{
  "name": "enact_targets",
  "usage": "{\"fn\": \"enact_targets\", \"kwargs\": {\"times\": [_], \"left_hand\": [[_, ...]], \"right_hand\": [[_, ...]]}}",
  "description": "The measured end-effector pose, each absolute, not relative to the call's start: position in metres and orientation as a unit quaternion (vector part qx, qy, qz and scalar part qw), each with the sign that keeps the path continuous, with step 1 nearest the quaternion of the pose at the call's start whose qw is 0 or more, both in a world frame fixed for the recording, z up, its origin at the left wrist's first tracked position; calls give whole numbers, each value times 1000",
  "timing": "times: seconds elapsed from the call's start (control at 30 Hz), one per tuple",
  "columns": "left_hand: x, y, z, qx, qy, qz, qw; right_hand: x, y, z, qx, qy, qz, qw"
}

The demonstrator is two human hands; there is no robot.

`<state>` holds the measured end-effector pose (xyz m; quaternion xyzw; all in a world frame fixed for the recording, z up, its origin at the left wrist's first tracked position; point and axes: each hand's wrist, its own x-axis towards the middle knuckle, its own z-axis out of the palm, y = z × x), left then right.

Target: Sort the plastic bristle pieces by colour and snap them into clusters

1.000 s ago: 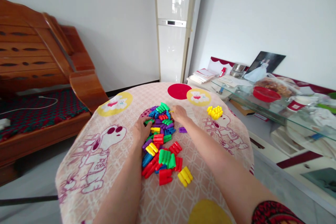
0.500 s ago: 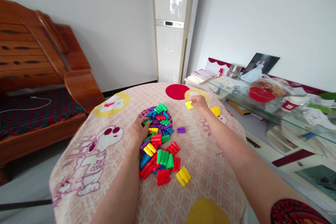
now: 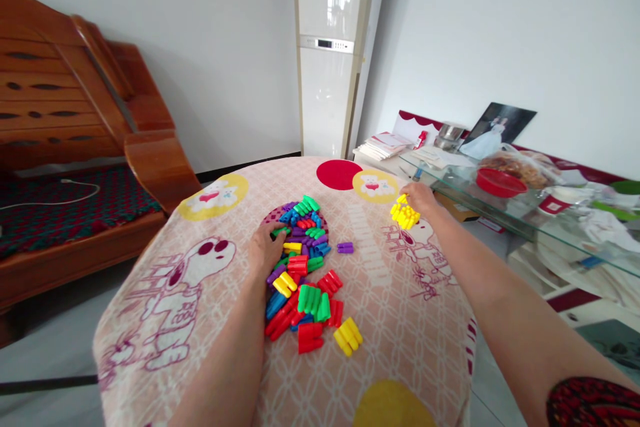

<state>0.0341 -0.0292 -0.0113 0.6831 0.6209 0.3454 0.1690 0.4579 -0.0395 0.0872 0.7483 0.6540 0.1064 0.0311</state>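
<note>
Many coloured plastic pieces, red, green, blue, purple and yellow, lie in a long pile (image 3: pixel 300 280) on the patterned tablecloth (image 3: pixel 400 333). At the pile's left side, my left hand (image 3: pixel 266 248) has its fingers closed round a green piece (image 3: pixel 283 231). My right hand (image 3: pixel 419 197) is at the far right of the table, pinching a yellow piece (image 3: pixel 402 199) at the edge of a small yellow heap (image 3: pixel 405 215). A purple piece (image 3: pixel 345 248) lies alone right of the pile, and a yellow piece (image 3: pixel 349 336) sits at its near end.
Right of the table stands a glass-topped cabinet (image 3: pixel 465 180) with papers, a red bowl (image 3: pixel 500 182), a paper cup (image 3: pixel 556 200) and a photo (image 3: pixel 503 127). A wooden bench (image 3: pixel 160 153) is at the left. A tall white appliance (image 3: pixel 327 93) stands behind.
My right hand has moved right with the yellow piece, from above the cloth to the yellow heap. My left hand has stayed at the pile.
</note>
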Motion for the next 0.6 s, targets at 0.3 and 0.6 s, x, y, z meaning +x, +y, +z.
{"fn": "enact_targets", "kwargs": {"times": [0.3, 0.6], "left_hand": [[34, -30, -8, 685, 623, 338, 168], [37, -34, -5, 677, 625, 346, 179]], "right_hand": [[458, -36, 83, 733, 665, 95, 108], [448, -40, 81, 756, 647, 90, 44]]}}
